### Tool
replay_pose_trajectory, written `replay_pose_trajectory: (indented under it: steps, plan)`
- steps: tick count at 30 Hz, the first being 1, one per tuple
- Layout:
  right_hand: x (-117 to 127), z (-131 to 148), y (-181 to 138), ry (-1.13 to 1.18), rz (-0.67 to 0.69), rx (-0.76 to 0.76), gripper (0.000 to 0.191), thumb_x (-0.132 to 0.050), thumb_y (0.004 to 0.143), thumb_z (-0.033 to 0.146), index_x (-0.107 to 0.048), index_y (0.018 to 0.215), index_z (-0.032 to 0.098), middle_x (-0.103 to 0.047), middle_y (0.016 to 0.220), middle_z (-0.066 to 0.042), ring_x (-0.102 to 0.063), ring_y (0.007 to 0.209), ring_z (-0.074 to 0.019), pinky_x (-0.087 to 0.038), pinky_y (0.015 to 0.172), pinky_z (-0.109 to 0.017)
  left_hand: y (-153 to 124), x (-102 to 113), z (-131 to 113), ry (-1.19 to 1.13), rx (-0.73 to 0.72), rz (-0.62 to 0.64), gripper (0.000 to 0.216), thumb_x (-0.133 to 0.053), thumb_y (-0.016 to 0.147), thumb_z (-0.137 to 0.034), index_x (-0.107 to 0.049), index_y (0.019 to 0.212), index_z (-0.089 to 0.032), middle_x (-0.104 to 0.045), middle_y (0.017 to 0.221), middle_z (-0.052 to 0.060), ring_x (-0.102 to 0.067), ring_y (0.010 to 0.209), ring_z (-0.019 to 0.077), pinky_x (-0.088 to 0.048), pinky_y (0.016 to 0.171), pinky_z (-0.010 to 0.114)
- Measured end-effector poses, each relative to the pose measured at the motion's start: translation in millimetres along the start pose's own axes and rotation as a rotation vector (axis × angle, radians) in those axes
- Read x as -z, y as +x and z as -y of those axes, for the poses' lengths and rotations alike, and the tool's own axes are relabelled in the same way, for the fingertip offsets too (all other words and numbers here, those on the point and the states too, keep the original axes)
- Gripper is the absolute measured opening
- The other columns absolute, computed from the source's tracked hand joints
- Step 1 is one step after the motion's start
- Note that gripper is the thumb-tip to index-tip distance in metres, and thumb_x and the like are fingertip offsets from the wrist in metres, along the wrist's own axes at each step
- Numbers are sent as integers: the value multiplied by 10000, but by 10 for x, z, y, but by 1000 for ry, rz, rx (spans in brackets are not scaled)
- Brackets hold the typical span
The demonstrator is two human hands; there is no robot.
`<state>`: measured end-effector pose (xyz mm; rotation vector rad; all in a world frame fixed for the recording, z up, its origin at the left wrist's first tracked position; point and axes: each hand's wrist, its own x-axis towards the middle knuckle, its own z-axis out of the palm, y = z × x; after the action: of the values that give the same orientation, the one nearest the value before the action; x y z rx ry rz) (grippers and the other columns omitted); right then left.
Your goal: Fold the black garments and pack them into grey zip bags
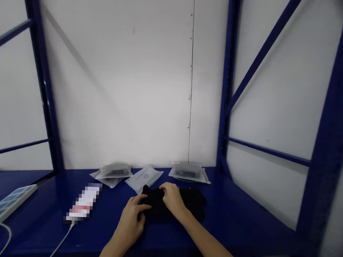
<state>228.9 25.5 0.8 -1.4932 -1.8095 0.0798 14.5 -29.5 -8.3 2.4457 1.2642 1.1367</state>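
Observation:
A black piece of cloth lies on the blue shelf top in front of me. My left hand grips its near left edge, thumb over the fabric. My right hand rests on top of the cloth with fingers curled, pinching a fold near the middle. Just behind the cloth lies a flat clear plastic bag.
Two stacks of bagged items sit against the wall, one at the left and one at the right. A phone on a white cable lies to the left. A white power strip is at the far left. Blue rack posts frame the bay.

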Motion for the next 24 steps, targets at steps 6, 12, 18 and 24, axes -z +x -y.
replay_pose_trajectory:
  steps: [6, 12, 18, 24]
  plan:
    - [-8, 55, -64, -76, 52, 5, 398, -493, 861, 19, -782, 1077, 188, -771, 1091, -105, -696, 1078, -253, -494, 988, -337, 23, 28, -66, -9, 172, 11, 408, -463, 1000, -457, -669, 1258, -218, -582, 1384, 133, -655, 1155, 277, -540, 977, 401]
    - [236, 96, -149, 43, 62, 60, 341, -609, 888, 210, -734, 1205, 192, -740, 1245, -89, -665, 1186, -263, -473, 1072, -370, 220, 23, -187, 356, 297, 167, 581, -578, 947, -367, -452, 1434, -76, -714, 1109, 186, -666, 1086, 356, -483, 940, 435]
    - [785, -221, -501, -32, 76, 81, 321, -545, 949, 319, -734, 1186, 213, -740, 1237, -98, -675, 1163, -276, -490, 1051, -421, 274, 192, -83, 301, 340, 103, 503, -575, 885, -119, -445, 1368, -166, -698, 1134, 130, -699, 1052, 275, -486, 814, 326]
    - [876, -534, -863, -48, 147, 65, 396, -486, 992, 369, -701, 1288, 215, -644, 1415, -101, -596, 1313, -278, -438, 1142, -460, 314, 150, -161, 319, 185, -168, 447, -488, 888, -47, -487, 1301, -219, -592, 1241, 108, -701, 925, 227, -503, 692, 294]
